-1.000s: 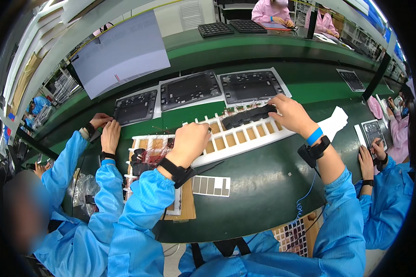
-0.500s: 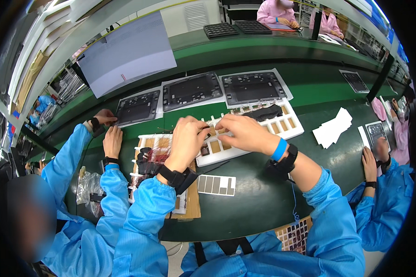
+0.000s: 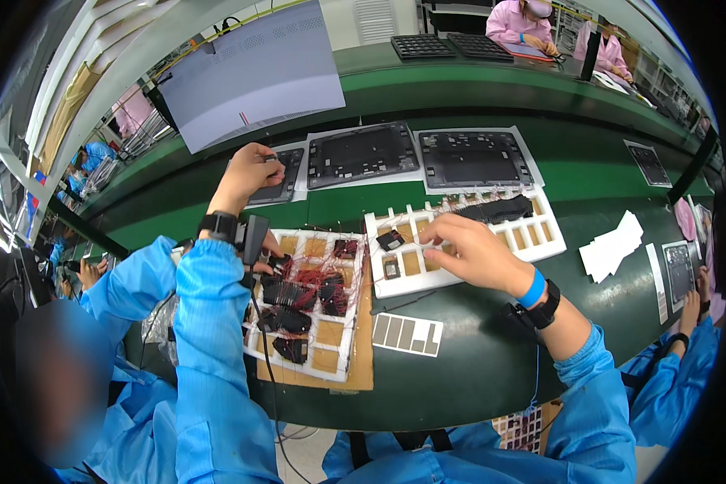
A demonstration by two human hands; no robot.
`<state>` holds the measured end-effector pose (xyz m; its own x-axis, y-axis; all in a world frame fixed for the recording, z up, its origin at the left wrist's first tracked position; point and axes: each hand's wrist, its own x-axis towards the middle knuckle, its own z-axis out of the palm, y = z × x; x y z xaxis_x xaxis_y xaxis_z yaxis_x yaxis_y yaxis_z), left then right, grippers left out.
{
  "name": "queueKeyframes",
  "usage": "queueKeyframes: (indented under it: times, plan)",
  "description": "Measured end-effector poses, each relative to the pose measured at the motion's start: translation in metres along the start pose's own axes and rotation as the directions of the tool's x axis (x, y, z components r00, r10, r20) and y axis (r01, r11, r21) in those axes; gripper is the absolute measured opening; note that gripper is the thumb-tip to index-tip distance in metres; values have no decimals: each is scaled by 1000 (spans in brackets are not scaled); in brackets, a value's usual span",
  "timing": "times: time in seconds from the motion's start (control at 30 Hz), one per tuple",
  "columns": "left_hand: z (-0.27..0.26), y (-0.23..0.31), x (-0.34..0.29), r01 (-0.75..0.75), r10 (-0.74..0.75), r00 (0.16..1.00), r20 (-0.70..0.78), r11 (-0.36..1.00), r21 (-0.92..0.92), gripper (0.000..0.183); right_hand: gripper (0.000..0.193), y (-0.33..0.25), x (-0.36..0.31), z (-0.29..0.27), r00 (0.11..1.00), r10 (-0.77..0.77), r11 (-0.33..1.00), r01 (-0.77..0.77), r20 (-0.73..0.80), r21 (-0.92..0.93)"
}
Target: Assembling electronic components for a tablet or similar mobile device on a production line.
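My left hand [image 3: 254, 171] is raised over the leftmost black tablet-shaped panel [image 3: 286, 181]. Its fingers are curled together, and whatever they may pinch is hidden. Above the right white compartment tray [image 3: 452, 278], my right hand [image 3: 480, 252] hovers with thumb and forefinger apart and nothing visible between them. Beside those fingertips, a small black part [image 3: 390, 240] lies in a compartment, and another small part [image 3: 392, 268] sits in one nearer me. A bundle of black strips [image 3: 496, 210] rests along that tray's far side.
The left white tray [image 3: 331, 375], on cardboard, holds several black parts with tangled red wires; a co-worker's hand [image 3: 274, 256] reaches into it. Two more black panels [image 3: 363, 157] [image 3: 476, 160] lie behind. A printed card [image 3: 407, 334] and white sheets [image 3: 613, 246] lie on the green table.
My left hand has left the right tray and moved up and left to the leftmost panel. My right hand stays over the tray. A co-worker's hand has moved into the left tray.
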<state>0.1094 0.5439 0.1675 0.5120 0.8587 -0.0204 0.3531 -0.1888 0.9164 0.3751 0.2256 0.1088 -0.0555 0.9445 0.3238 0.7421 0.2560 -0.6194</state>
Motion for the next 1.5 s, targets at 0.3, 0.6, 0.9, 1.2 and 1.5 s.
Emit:
queueKeyframes:
  times: [0.3, 0.6, 0.9, 1.2, 1.5]
  plan:
    - [-17, -49, 122, 136, -167, 985, 34, 892, 431, 35, 14, 7, -12, -27, 991, -102, 994, 106, 82, -42]
    - [-6, -58, 144, 147, -198, 980, -26, 628, 764, 29, 10, 42, -36, -60, 994, -5, 995, 15, 105, -102]
    - [-7, -103, 171, 190, -117, 982, -151, 696, 692, 22, 10, 60, -53, -68, 992, 23, 993, -8, 127, -117]
    - [-2, -136, 163, 190, 37, 943, -332, 759, 623, 18, 10, 68, -57, -63, 995, 2, 996, 7, 101, -84]
    - [-31, -177, 168, 254, -74, 902, -425, 887, 385, 17, 11, 69, -55, -59, 997, -10, 997, 16, 81, -73]
